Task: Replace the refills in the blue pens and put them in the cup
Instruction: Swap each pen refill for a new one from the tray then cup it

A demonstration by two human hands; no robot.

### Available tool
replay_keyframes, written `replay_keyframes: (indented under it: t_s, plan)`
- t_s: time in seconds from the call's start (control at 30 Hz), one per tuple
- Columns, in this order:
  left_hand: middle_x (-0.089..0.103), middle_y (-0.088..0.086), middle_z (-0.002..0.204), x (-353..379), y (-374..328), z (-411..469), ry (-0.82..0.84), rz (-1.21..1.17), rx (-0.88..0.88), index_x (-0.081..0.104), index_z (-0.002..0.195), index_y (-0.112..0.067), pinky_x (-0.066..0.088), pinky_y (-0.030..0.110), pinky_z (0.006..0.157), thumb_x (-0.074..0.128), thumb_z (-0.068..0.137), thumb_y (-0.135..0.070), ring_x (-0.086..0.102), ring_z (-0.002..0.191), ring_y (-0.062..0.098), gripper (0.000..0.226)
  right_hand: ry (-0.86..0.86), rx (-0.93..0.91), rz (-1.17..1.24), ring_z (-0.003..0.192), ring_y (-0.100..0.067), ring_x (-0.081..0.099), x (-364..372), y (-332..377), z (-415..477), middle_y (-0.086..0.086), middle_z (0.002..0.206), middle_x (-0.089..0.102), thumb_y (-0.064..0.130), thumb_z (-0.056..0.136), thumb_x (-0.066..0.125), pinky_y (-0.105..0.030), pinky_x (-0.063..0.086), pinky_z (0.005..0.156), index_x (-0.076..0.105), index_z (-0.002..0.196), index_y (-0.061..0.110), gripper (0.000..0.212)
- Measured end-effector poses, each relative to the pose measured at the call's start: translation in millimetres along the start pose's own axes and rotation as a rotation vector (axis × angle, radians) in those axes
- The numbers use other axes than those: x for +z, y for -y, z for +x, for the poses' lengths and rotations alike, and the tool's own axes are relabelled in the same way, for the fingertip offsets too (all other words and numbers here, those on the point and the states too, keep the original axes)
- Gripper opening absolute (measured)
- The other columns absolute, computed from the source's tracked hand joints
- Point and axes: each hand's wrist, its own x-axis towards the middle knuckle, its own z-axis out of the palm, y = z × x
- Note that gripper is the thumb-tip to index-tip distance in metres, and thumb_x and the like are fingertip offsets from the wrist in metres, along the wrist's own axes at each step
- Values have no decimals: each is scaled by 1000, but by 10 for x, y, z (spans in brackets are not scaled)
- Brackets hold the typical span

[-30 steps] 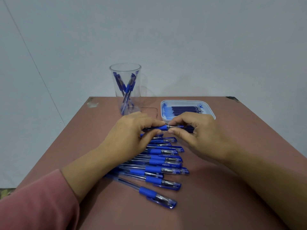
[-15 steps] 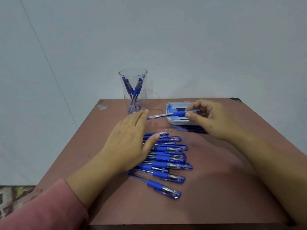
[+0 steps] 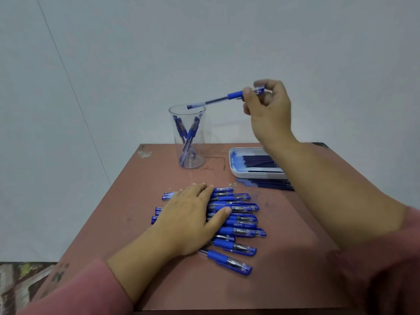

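Note:
My right hand [image 3: 269,110] pinches a blue pen [image 3: 218,100] by its capped end, raised above the table. The pen lies almost level, its far end over the rim of the clear plastic cup [image 3: 189,160]. Several blue pens stand inside the cup. My left hand [image 3: 193,214] rests flat, fingers straight, on a pile of several blue pens [image 3: 238,226] in the middle of the brown table [image 3: 284,269]. A white tray [image 3: 235,164] of dark blue refills stands at the back right, partly hidden by my right forearm.
Several loose refills [image 3: 266,184] lie on the table just in front of the tray. A small scrap [image 3: 233,184] lies beside them. The table's back left corner [image 3: 144,151] is chipped. A grey wall rises behind; patterned floor shows at the lower left.
My right hand has lifted the pen up and left from the tray area to above the cup. My left hand let go of it and settled flat on the pile.

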Motion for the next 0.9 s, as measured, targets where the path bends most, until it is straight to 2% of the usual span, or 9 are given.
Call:
replay_keyframes:
  t_s: [0.1, 0.2, 0.4, 0.6, 0.7, 0.8, 0.9]
  plan:
    - [31, -8, 154, 14, 22, 11, -13, -18, 3, 25, 152, -25, 21, 32, 118, 7, 82, -77, 28, 140, 9, 89, 27, -67, -92, 57, -6, 52, 178, -124, 170, -4, 73, 61, 16, 90, 63, -21, 45, 63, 37, 100, 19, 28]
    - [29, -10, 155, 22, 34, 13, -12, -8, 4, 23, 153, -26, 21, 33, 118, 3, 80, -78, 26, 141, 9, 92, 104, -97, -208, 54, 2, 51, 322, -284, 271, -3, 73, 62, 17, 90, 64, -12, 43, 60, 35, 102, 18, 32]
    - [25, -11, 156, -5, 19, 25, 12, 2, -1, 18, 154, -27, 17, 30, 119, 16, 88, -73, 22, 143, 8, 80, 319, -93, -352, 58, 3, 49, 462, -450, 342, 4, 78, 61, 23, 91, 63, -9, 41, 60, 50, 104, 19, 19]
    - [25, -10, 157, 8, 24, 21, 21, -3, 3, 18, 155, -26, 18, 32, 119, 13, 86, -73, 22, 143, 10, 83, 437, -66, -411, 70, -4, 50, 171, -465, 97, 11, 90, 58, 30, 90, 65, -10, 44, 65, 57, 108, 20, 22]
    - [28, -9, 155, 15, 27, 21, 5, -3, 13, 21, 154, -25, 20, 31, 118, 9, 84, -76, 25, 141, 9, 87, 529, -37, -453, 69, -2, 51, -106, -456, -131, 12, 92, 60, 30, 88, 67, -12, 44, 67, 59, 100, 27, 15]
    - [31, -10, 153, 28, 32, 23, -15, -5, 16, 23, 153, -25, 22, 29, 116, 2, 78, -78, 29, 138, 8, 94, 675, -15, -601, 70, -1, 54, -385, -427, -380, 18, 87, 64, 33, 85, 70, -11, 41, 67, 62, 91, 33, 10]
    - [33, -9, 152, 35, 30, 30, -25, -19, 14, 25, 152, -24, 23, 29, 116, 3, 78, -78, 31, 137, 9, 94, 825, 43, -749, 74, -5, 55, -613, -396, -576, 22, 85, 63, 39, 82, 71, -15, 43, 66, 66, 88, 36, 8]
